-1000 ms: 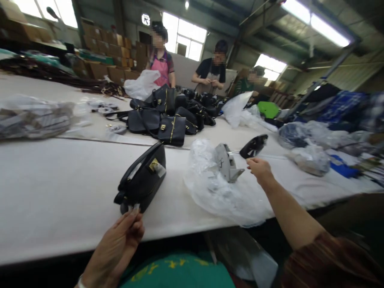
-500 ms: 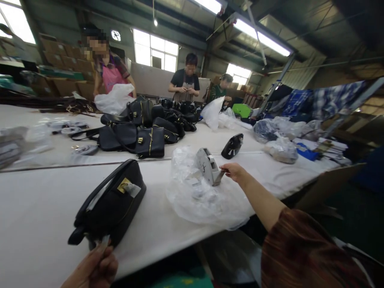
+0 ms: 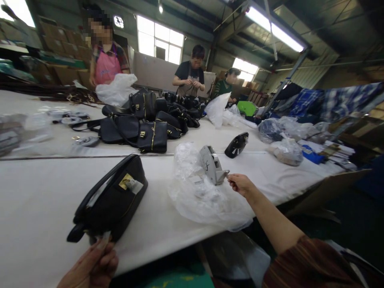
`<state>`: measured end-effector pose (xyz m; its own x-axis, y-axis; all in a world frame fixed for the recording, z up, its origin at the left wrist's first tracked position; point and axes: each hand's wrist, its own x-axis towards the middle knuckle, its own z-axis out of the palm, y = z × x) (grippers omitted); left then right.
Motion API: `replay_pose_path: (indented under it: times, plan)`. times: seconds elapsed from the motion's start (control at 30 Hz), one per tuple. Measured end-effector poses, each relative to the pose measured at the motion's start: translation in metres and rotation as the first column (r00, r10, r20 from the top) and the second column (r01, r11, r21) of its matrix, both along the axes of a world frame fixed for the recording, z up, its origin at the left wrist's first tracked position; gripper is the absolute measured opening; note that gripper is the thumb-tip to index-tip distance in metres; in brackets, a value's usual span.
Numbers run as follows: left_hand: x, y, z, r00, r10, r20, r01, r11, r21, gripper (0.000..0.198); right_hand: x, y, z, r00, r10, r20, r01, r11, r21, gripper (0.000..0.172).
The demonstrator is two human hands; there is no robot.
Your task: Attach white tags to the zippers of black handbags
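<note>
In the head view, a black handbag (image 3: 115, 200) lies tilted on the white-covered table, its gold clasp (image 3: 126, 181) partly wrapped in clear film. My left hand (image 3: 93, 262) is closed at the bag's near end, pinching a small piece of clear film (image 3: 105, 239) against its hardware. To the right, a grey tape dispenser (image 3: 211, 166) stands on a crumpled clear plastic bag (image 3: 192, 200). My right hand (image 3: 241, 184) is pinched just off the dispenser's cutting edge, on what looks like a short end of tape; its fingers hide most of it.
Several black bags (image 3: 153, 136) are heaped across the table, and a small black bag (image 3: 237, 145) stands beyond the dispenser. Plastic-wrapped items (image 3: 288, 152) lie at the right. Rolls (image 3: 87, 141) sit at left. Three people stand across the table; the table edge (image 3: 168, 250) runs close to me.
My right hand has drawn slightly right, away from the dispenser's cutting edge. My left hand stays at the handbag's end. The view has shifted a little.
</note>
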<state>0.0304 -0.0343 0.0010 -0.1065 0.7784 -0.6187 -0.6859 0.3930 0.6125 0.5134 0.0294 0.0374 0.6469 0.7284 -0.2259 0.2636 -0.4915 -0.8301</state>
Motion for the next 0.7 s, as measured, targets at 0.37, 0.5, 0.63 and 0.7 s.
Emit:
replay_pose_path:
  times: [0.37, 0.5, 0.63, 0.7]
  plan:
    - [0.004, -0.013, 0.014, 0.992, 0.031, 0.126, -0.038, 0.998, 0.056, 0.02, -0.093, -0.027, 0.004, 0.725, 0.647, 0.237, -0.657, 0.753, -0.046, 0.032]
    - [0.004, -0.017, 0.011, 0.992, 0.026, 0.127, -0.037, 0.996, 0.082, 0.028, -0.223, -0.034, 0.019, 0.43, 0.891, 0.149, -0.903, 0.426, 0.057, 0.027]
    - [0.004, -0.018, 0.012, 0.993, -0.013, 0.116, -0.001, 0.993, 0.114, 0.032, -0.31, -0.027, 0.024, 0.261, 0.952, 0.16, -0.961, 0.24, 0.139, 0.02]
    - [0.003, -0.019, 0.011, 0.994, -0.032, 0.109, 0.016, 0.989, 0.146, 0.032, -0.331, -0.022, 0.024, 0.245, 0.951, 0.187, -0.966, 0.223, 0.127, 0.018]
